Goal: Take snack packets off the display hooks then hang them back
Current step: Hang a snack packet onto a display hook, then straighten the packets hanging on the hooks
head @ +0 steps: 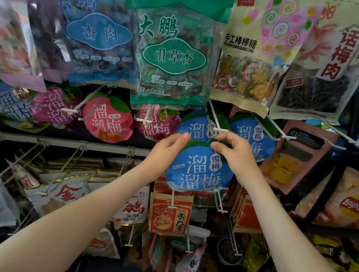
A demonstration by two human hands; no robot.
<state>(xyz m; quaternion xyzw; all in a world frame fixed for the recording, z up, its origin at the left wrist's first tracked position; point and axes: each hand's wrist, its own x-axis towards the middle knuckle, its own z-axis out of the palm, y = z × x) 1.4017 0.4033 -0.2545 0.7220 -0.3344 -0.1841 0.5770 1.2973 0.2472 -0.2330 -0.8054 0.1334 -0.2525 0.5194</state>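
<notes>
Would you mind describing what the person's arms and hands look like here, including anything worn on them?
Both forearms are bare right to the bottom edge of the picture: no sleeves or cuffs show. The left hand and the right hand wear no gloves, and no rings, watch, bracelets or markings are visible. The fingernails look short and unpainted, though they are small in this view.

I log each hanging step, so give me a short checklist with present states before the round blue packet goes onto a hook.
1. Left hand pinches the round blue plum packet at its top edge: ok.
2. Right hand pinches the top edge too: ok.
3. Packet upright, label facing out: ok.
4. White wire hook tip just above the packet, unobstructed: ok.
5. Hang hole lined up with the hook: cannot tell, fingers cover it.
6. Packet threaded on the hook: not ok.
</notes>
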